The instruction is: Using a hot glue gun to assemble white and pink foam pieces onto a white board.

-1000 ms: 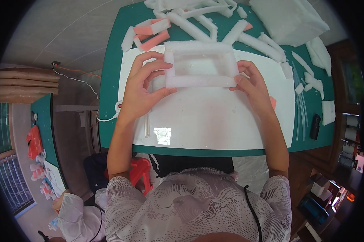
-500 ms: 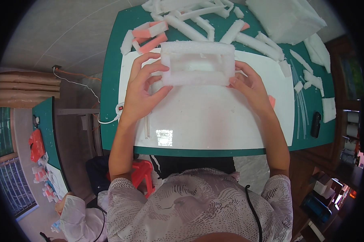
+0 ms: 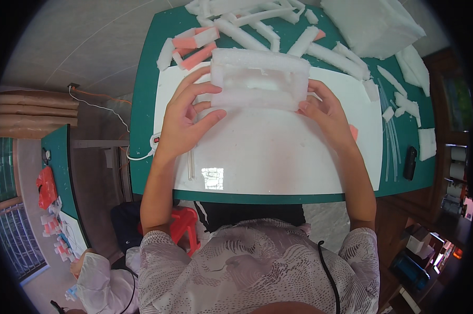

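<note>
Between my two hands is a white foam frame (image 3: 257,99), a rectangular box shape with an open middle. My left hand (image 3: 187,112) grips its left end, fingertips on the outer side and the thumb near the lower corner. At the right end, my right hand (image 3: 323,107) holds the frame with thumb and curled fingers; some of those fingertips are hidden behind the foam. The frame is at the far part of a white board (image 3: 278,152), its left side slightly higher than its right. Whether it rests on the board or is just above it, I cannot tell.
White foam strips (image 3: 242,35) and pink-and-white foam pieces (image 3: 197,39) lie along the far edge of the green table (image 3: 142,115). A large foam block (image 3: 372,26) stands at the far right. Thin clear sticks (image 3: 389,141) and a black object (image 3: 410,163) lie right. A person (image 3: 108,282) sits lower left.
The foam frame has shifted slightly to the right and tilted, its left end rising a little. My hands have kept hold of it, barely moving.
</note>
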Available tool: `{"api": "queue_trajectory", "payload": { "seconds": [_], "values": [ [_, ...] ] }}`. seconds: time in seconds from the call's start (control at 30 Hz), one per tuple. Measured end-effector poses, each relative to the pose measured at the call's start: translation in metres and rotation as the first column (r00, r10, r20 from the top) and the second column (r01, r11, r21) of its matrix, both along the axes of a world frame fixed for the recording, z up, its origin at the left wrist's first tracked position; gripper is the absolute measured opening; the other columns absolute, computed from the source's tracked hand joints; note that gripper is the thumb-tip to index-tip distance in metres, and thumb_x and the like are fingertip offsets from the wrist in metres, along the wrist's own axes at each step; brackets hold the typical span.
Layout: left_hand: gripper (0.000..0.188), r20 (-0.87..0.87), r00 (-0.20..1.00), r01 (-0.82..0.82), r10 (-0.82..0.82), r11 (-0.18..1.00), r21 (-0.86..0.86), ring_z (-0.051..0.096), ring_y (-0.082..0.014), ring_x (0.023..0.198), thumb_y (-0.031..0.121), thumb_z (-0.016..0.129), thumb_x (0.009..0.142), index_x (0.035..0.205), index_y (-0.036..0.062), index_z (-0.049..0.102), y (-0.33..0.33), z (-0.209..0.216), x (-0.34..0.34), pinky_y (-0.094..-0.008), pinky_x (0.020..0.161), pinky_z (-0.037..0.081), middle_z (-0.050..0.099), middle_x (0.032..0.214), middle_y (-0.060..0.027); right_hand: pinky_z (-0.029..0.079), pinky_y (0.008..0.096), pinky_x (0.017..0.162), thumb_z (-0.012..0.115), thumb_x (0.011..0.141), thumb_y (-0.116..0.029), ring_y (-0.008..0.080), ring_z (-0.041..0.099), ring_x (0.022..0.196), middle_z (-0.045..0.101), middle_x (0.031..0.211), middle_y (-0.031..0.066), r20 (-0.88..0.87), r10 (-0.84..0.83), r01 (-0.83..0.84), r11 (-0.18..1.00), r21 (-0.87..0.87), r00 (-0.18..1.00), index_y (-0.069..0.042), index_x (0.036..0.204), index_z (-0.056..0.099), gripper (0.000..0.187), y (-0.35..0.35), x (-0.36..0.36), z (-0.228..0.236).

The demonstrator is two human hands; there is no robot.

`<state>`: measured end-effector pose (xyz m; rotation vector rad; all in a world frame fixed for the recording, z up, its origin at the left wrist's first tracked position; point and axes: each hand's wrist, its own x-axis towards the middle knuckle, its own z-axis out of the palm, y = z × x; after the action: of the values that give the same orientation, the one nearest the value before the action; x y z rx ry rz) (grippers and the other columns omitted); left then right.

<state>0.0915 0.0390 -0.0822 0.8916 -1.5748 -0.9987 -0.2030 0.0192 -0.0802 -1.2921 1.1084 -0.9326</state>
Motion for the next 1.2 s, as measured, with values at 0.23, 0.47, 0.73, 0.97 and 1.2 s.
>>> {"api": "queue_trajectory", "payload": {
  "seconds": [0.23, 0.47, 0.73, 0.97, 1.2],
  "values": [
    [0.026, -0.008, 1.000, -0.001, 0.002, 1.000, 0.024, 0.053, -0.0217, 0.121, -0.008, 0.063, 0.085, 0.109, 0.0008, 0.060, -0.002, -0.005, 0.002, -0.0309, 0.090, 0.054, 0.045, 0.135, -0.0140, 0.047, 0.0282, 0.092, 0.068, 0.085, -0.010, 0.0164, 0.058, 0.107, 0.059, 0.117, 0.0086, 0.015, 0.032, -0.032, 0.999, -0.023, 0.999, -0.004, 0.129, 0.051, 0.047, 0.000, -0.001, 0.000],
    [0.032, -0.099, 0.995, -0.006, 0.007, 1.000, 0.020, 0.051, -0.0238, 0.123, -0.005, 0.062, 0.087, 0.116, 0.0005, 0.048, -0.003, -0.016, -0.003, -0.0295, 0.088, 0.055, 0.050, 0.128, -0.0152, 0.046, 0.0323, 0.097, 0.069, 0.083, -0.008, 0.0193, 0.053, 0.115, 0.056, 0.123, 0.0075, -0.040, 0.037, -0.037, 0.999, -0.018, 0.999, -0.005, 0.126, 0.052, 0.046, -0.001, -0.002, -0.003],
    [0.054, 0.140, 0.989, -0.072, 0.048, 0.982, 0.173, 0.053, -0.0243, 0.123, -0.002, 0.067, 0.085, 0.131, 0.0034, 0.038, 0.002, -0.009, -0.009, -0.0328, 0.087, 0.056, 0.051, 0.128, -0.0178, 0.044, 0.0360, 0.100, 0.062, 0.082, -0.012, 0.0248, 0.047, 0.125, 0.050, 0.130, 0.0109, 0.039, -0.055, 0.055, 0.998, 0.003, 0.998, -0.007, 0.130, 0.046, 0.051, -0.001, 0.002, 0.002],
    [0.067, 0.418, 0.908, -0.032, -0.020, 0.993, 0.117, 0.058, -0.0311, 0.115, -0.001, 0.068, 0.084, 0.142, 0.0088, 0.037, 0.006, 0.000, -0.015, -0.0342, 0.086, 0.056, 0.053, 0.130, -0.0181, 0.038, 0.0304, 0.099, 0.057, 0.090, -0.036, 0.0206, 0.050, 0.117, 0.056, 0.118, 0.0090, -0.091, -0.015, 0.020, 0.998, 0.055, 0.996, -0.010, 0.122, 0.052, 0.042, -0.004, -0.005, 0.002],
    [0.070, 0.487, 0.865, -0.004, -0.125, 0.967, 0.254, 0.060, -0.0308, 0.109, 0.000, 0.069, 0.082, 0.144, 0.0105, 0.038, 0.007, 0.006, -0.016, -0.0337, 0.084, 0.054, 0.053, 0.132, -0.0192, 0.038, 0.0286, 0.095, 0.058, 0.091, -0.038, 0.0190, 0.051, 0.108, 0.058, 0.112, 0.0085, -0.255, -0.001, -0.007, 1.000, -0.030, 0.967, -0.008, 0.112, 0.057, 0.037, -0.002, -0.005, 0.001]
  ]
}}
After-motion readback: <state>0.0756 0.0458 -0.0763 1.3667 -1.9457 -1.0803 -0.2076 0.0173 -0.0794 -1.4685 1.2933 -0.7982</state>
